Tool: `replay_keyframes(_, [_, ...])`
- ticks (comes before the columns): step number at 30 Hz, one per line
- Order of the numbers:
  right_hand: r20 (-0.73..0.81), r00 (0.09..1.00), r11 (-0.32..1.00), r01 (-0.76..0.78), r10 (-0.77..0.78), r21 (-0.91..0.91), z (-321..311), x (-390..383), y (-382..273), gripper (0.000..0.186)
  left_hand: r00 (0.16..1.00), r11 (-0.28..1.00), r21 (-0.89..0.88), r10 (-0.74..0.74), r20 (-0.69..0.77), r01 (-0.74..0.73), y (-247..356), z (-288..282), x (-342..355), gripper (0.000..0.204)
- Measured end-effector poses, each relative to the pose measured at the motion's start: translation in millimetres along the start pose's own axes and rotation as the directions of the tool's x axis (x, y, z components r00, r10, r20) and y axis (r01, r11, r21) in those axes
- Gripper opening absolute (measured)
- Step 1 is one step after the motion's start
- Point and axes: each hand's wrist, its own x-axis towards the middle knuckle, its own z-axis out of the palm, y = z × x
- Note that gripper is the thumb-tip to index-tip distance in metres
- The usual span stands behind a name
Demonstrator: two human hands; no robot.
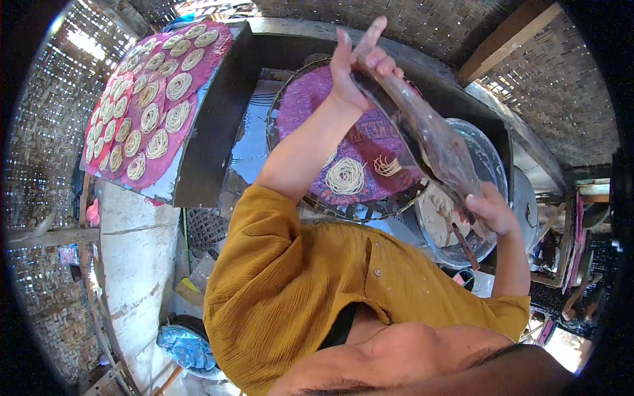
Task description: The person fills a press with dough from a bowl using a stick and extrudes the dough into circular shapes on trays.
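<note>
A long, dark, worn wooden press point(436, 135), made of two bars with a gap between them, slants across in front of me. My left hand point(360, 69) is closed around its upper far end, with a finger and the thumb sticking out. Around its lower near end my right hand point(492, 210) is closed. Beneath the press lies a round woven tray point(272, 125) lined with purple cloth point(300, 99). One full coil of pale noodle strands point(345, 177) rests on the cloth, with a smaller loose bunch of strands point(387, 166) beside it.
At the right, a large metal basin point(498, 158) holds pale dough point(434, 214) and a wooden-handled tool point(465, 247). A metal lid point(526, 204) stands beyond it. Far left, pink cloth point(188, 125) bears several noodle coils point(178, 86). A blue bundle point(188, 346) lies lower left.
</note>
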Motion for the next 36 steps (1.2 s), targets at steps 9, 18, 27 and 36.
replay_keyframes(9, [0.009,1.0,0.996,-0.013,0.014,-0.092,13.0,-10.9,-5.6,0.046,0.992,0.999,-0.032,-0.009,0.128,0.013,15.7,21.4,-4.1,0.068])
replay_keyframes(18, [-0.099,0.982,0.945,0.126,-0.162,-0.3,14.2,-13.9,-30.2,0.056,0.937,0.998,-0.062,-0.003,0.35,0.027,26.9,37.0,13.6,0.06])
replay_keyframes(27, [-0.044,0.999,0.985,0.017,-0.024,-0.17,19.0,-26.8,-6.5,0.059,0.98,0.997,0.041,-0.067,0.19,0.06,13.9,46.2,-12.1,0.058])
replay_keyframes(36, [-0.105,0.994,0.996,-0.019,0.01,-0.086,5.3,-30.1,23.0,0.059,0.869,0.804,0.334,-0.473,-0.144,0.492,-30.5,21.7,-0.9,0.064])
